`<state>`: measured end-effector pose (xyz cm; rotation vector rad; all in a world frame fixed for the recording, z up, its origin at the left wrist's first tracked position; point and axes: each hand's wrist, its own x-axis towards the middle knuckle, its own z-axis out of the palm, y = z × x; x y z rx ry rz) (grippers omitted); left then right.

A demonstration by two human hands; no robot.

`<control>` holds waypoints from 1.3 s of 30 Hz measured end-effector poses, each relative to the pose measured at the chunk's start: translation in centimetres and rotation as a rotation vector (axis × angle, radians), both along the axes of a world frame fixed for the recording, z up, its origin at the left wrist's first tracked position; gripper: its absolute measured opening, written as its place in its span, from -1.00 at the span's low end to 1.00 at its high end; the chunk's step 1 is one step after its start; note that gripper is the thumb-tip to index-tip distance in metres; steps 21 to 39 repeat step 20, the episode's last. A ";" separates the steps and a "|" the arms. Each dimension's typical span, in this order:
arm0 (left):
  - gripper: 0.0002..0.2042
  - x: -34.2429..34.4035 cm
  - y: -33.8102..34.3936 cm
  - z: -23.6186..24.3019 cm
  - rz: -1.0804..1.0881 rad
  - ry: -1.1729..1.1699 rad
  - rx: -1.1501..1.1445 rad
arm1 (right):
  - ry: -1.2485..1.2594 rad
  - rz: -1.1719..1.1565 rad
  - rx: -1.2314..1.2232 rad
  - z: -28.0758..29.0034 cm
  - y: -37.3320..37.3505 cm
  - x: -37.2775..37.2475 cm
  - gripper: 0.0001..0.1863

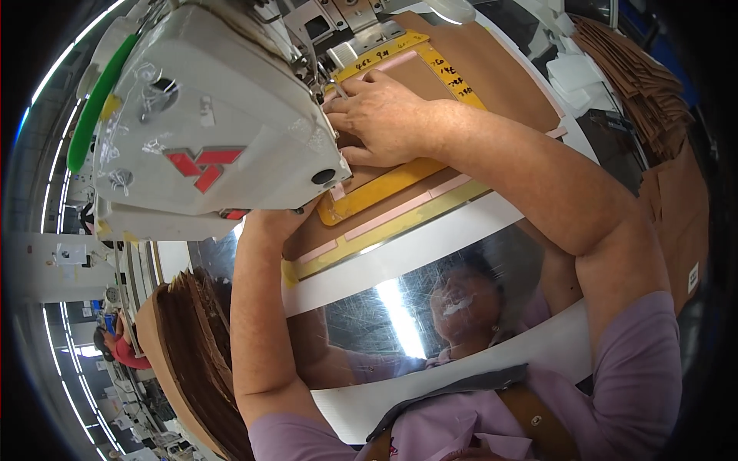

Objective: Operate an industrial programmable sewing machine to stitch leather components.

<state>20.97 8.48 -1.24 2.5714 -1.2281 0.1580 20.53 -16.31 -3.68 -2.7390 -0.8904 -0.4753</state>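
My right hand (380,119) lies on a brown leather-like panel (419,65) inside a yellow frame-shaped template (377,192). Its fingers are spread and bent, reaching toward the needle area of a white sewing machine (223,115), and the thumb stands apart. I see nothing held in it, though the machine head covers some fingertips. My left hand (284,221) reaches under the machine head from the near side; its fingers are hidden there. Pink strips (388,217) run along the panel's near edge, beside a yellowish strip (407,225).
A shiny metal plate (361,338) covers the near work surface and reflects light. Stacked brown pieces stand at the left (192,346) and far right (638,84). A green handle-like part (100,107) sticks out by the machine. A person in red (127,346) is in the left background.
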 end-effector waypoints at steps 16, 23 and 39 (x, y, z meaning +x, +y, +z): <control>-0.69 -5.7 -0.2 -1.7 0.089 0.052 -0.159 | 0.055 -0.044 -0.111 0.9 -0.6 -0.2 -0.29; -0.62 -5.6 -0.1 -1.6 0.059 0.138 -0.165 | 0.096 -0.048 -0.128 0.9 -0.5 0.0 -0.22; -0.62 -5.6 -0.1 -1.6 0.059 0.138 -0.165 | 0.096 -0.048 -0.128 0.9 -0.5 0.0 -0.22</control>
